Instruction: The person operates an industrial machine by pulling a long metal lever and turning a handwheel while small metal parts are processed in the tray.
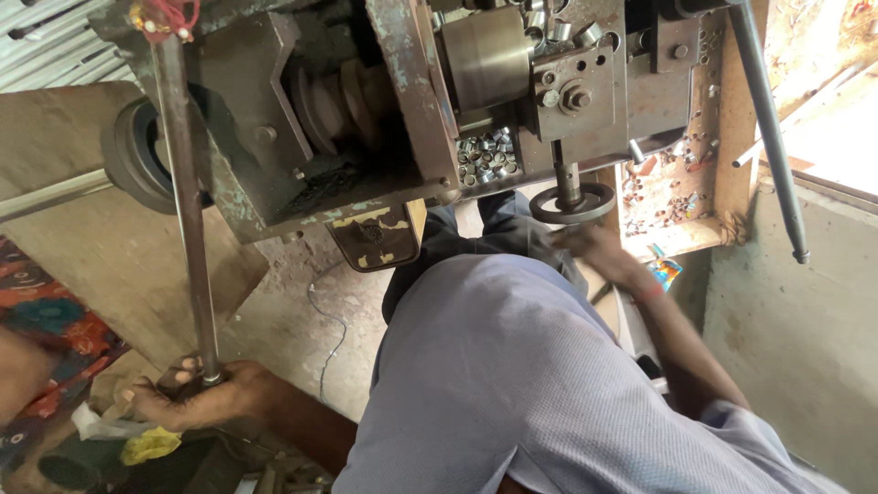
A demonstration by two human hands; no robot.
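Under the lathe point(402, 101), cracked concrete floor point(302, 311)

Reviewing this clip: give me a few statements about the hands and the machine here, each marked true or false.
1. The left hand grips the lower end of a long metal lever. True.
2. The right hand rests flat on the person's lap. False: it is at the round handwheel under the machine, though blurred.
3. Small metal rings are piled in a recess of the machine. True.
4. The person wears a bright red shirt. False: the shirt is pale blue-grey.
5. Both hands are on the same lever. False: they are far apart, one on the lever, one by the handwheel.
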